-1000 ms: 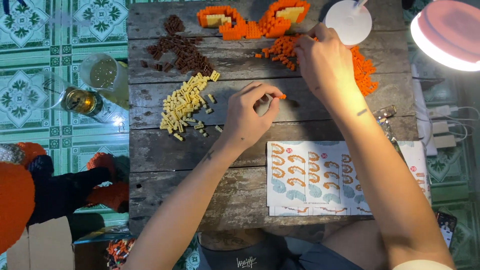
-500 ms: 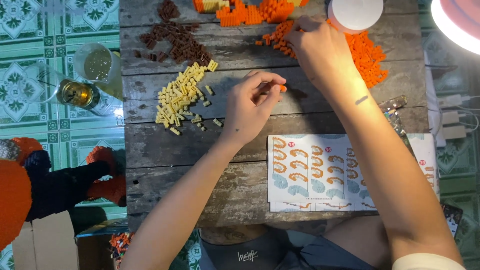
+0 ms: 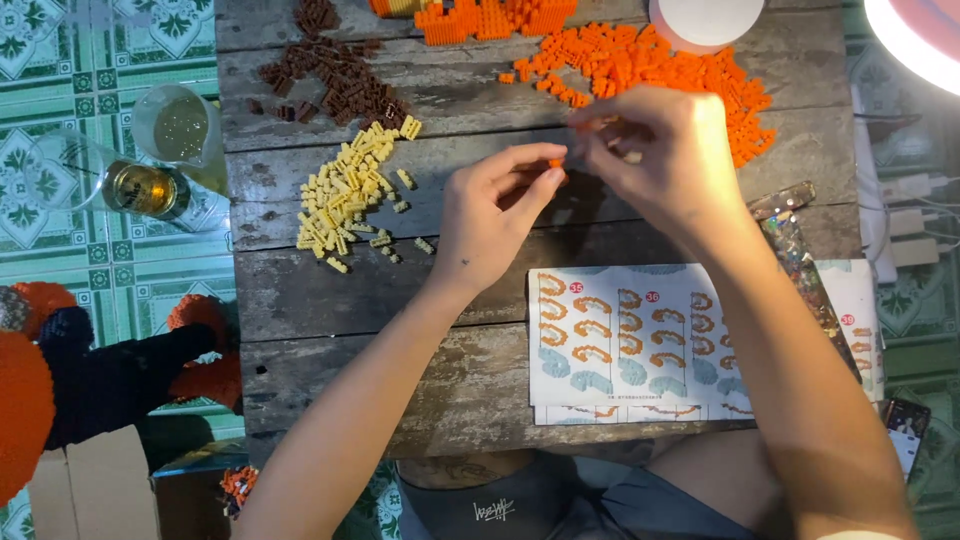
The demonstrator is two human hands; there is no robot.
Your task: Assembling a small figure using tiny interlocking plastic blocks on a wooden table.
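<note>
Over the middle of a worn wooden table [image 3: 330, 310], my left hand [image 3: 495, 215] pinches a tiny orange block [image 3: 556, 163] between thumb and fingers. My right hand [image 3: 655, 160] meets it fingertip to fingertip and grips a small orange piece of its own [image 3: 590, 125]. Just behind the hands lies a heap of loose orange blocks [image 3: 650, 65]. A pile of pale yellow blocks [image 3: 345, 190] lies to the left, with dark brown blocks [image 3: 335, 75] behind it. A printed instruction sheet [image 3: 620, 340] lies under my right forearm.
A partly built orange block model [image 3: 480, 15] sits at the far edge beside a white round lamp base [image 3: 705, 18]. A plastic jug [image 3: 180, 125] and a bottle [image 3: 140, 188] lie on the tiled floor left. An orange and black block figure [image 3: 100, 380] stands lower left.
My right hand left the orange heap and came down to meet my left hand, which lifted slightly. The view shifted so the table sits higher in frame.
</note>
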